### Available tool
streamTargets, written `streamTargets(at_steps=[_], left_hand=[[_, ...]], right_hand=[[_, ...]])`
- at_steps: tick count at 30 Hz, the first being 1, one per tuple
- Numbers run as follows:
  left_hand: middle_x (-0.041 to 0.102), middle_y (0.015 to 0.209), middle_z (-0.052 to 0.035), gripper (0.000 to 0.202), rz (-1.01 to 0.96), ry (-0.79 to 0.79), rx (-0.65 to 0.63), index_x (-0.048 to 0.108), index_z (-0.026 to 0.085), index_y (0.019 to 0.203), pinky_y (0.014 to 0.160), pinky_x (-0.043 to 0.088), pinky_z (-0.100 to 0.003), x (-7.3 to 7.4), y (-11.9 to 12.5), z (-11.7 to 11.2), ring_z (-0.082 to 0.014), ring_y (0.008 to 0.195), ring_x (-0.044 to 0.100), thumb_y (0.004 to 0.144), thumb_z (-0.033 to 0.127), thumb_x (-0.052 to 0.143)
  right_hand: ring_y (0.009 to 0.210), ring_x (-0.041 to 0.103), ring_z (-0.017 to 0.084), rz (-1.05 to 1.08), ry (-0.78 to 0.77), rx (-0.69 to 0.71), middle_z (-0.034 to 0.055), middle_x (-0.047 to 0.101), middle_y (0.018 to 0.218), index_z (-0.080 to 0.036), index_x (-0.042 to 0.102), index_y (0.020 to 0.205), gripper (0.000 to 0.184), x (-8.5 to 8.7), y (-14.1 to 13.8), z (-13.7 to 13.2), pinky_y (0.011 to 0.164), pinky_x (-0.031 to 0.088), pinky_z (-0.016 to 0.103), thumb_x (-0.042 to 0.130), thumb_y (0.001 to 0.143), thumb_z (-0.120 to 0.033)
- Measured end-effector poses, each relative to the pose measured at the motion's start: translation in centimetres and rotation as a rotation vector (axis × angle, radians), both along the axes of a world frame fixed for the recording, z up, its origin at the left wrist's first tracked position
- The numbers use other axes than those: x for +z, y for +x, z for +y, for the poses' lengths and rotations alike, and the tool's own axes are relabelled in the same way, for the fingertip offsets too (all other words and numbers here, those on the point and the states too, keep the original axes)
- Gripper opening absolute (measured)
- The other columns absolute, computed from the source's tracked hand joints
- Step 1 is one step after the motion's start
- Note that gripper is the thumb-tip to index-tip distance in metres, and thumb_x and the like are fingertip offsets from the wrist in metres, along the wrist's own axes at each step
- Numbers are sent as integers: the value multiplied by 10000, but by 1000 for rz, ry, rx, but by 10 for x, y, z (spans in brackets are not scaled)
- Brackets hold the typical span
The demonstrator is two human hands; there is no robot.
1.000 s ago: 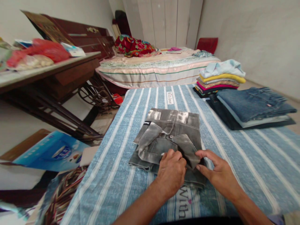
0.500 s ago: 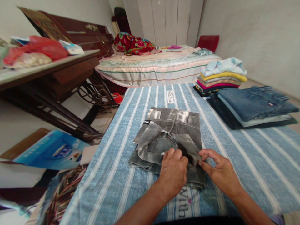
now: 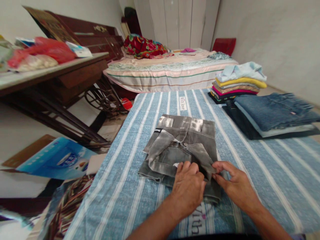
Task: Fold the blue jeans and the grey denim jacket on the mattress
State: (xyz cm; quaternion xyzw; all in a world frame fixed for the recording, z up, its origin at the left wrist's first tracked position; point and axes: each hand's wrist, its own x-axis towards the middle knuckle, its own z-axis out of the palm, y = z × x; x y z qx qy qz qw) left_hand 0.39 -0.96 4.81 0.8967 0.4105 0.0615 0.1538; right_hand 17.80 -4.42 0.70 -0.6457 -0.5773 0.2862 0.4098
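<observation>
A folded grey denim garment [image 3: 180, 146] lies on the blue and white striped cloth [image 3: 262, 166] in front of me. My left hand [image 3: 188, 186] rests on the garment's near edge with its fingers curled into the fabric. My right hand [image 3: 232, 185] is just to the right of it, thumb and fingers pinched on the tip of a grey flap at the near right corner. The two hands almost touch.
A pile of folded blue jeans [image 3: 272, 113] and a stack of coloured folded tops [image 3: 237, 81] sit at the far right of the cloth. A bed [image 3: 170, 71] lies behind. A dark wooden table [image 3: 55, 76] stands left, a blue box [image 3: 55, 161] on the floor.
My right hand has closed from spread fingers into a pinch on the grey flap. My left hand has shifted slightly right along the garment's near edge.
</observation>
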Motion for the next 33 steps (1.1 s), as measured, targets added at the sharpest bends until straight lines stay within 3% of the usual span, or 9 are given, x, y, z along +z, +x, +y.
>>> streamTargets(at_steps=[11,15,20,26,33], left_hand=[[529,761,-19,81,-156,400,14,561,173,748,957,342,-449,-36,2,-15,-194,797,455,815,127,553],[520,750,-33,151,-166,424,28,537,175,703,792,384,-392,-38,5,-19,-200,760,448,834,111,499],[498,722,-31,159,-183,478,48,521,176,683,661,338,-357,-42,6,-21,-199,713,434,825,108,499],[480,693,-20,146,-238,576,45,506,175,675,615,289,-348,-49,7,-20,-187,666,407,799,103,538],[488,677,-7,166,-231,594,65,496,182,654,605,281,-343,-47,7,-20,-179,653,412,747,152,630]], right_hand=[[796,586,181,-44,25,-2,7,604,818,-228,615,925,183,-6,-1,0,766,457,310,543,758,-253],[804,599,181,-69,26,3,8,622,827,-232,620,926,193,-5,0,1,763,470,307,537,753,-252],[828,617,179,-89,30,9,13,647,870,-230,632,952,231,-5,0,2,774,486,306,524,748,-248],[856,623,177,-190,101,42,21,656,911,-225,631,974,242,-6,0,3,801,499,325,495,774,-215],[976,570,199,-383,324,106,67,638,1010,-186,616,1004,240,2,-5,2,897,456,389,416,874,-168]])
